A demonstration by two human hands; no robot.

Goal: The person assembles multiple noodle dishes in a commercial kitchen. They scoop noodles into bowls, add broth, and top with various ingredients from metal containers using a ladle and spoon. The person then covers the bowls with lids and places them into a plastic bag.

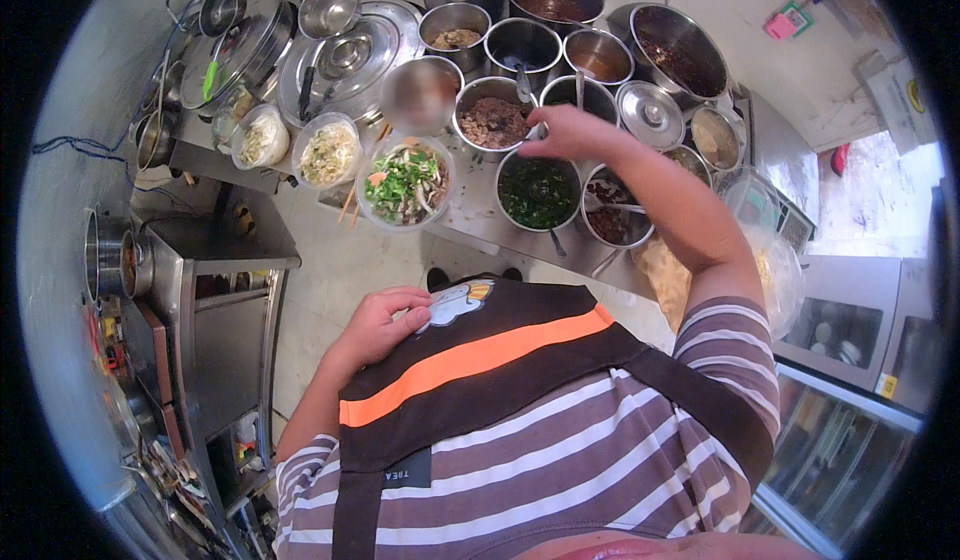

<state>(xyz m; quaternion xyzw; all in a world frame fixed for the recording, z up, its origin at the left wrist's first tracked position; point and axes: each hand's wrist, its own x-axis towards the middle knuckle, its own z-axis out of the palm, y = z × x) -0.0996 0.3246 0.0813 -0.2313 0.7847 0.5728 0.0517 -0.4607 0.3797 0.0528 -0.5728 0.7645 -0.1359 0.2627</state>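
Observation:
My right hand [570, 132] reaches over the counter to the right rim of a steel pot of brown minced meat [492, 120]. Its fingers are closed on what looks like a metal spoon [538, 138], mostly hidden by the hand. Just below that hand sits a pot of chopped dark greens [539, 190]. Resting against the front of my dark apron [480, 360], my left hand [385, 322] is empty, its fingers loosely stretched. A clear plastic bowl [408, 182], filled with chopped greens and other toppings, stands near the counter's front edge.
Two tubs of pale shredded food, a left tub [261, 138] and a right tub [328, 150], stand left of the bowl, with chopsticks [350, 200] beside it. Several steel pots crowd the back. A red-brown sauce pot [617, 207] and a lidded pot [650, 113] are rightward. A steel cabinet [215, 290] stands left.

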